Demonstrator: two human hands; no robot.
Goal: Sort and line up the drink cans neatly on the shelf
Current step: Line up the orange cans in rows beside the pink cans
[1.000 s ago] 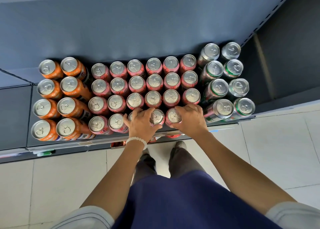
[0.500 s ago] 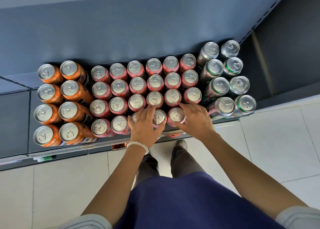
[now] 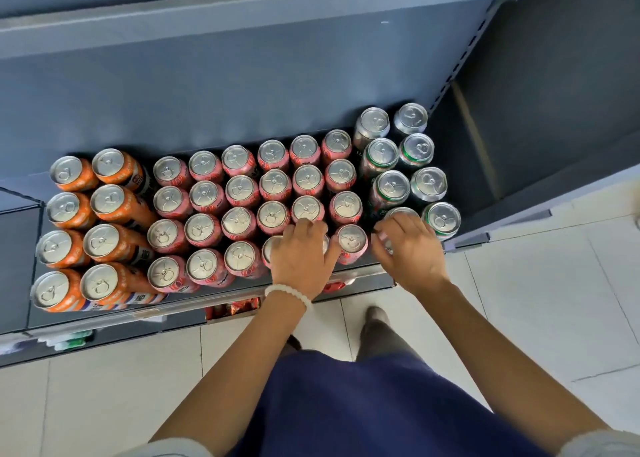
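Grey shelf [image 3: 104, 321], white-tiled floor [image 3: 554, 301] below. Orange cans [image 3: 104, 200]: 8, two columns at left edge. Pink cans [image 3: 239, 190]: 24, six columns, centre. Green-silver cans [image 3: 391, 188]: 8, right edge. Left hand [image 3: 301, 259] fingers spread over front-row pink cans; right hand [image 3: 412, 249] fingers spread over front green-silver can.

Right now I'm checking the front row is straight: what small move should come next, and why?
Probably nudge the pink can between the hands back and leftward. It seems to sit apart from the pink cans under the left hand, with a gap toward the green can the right hand covers.
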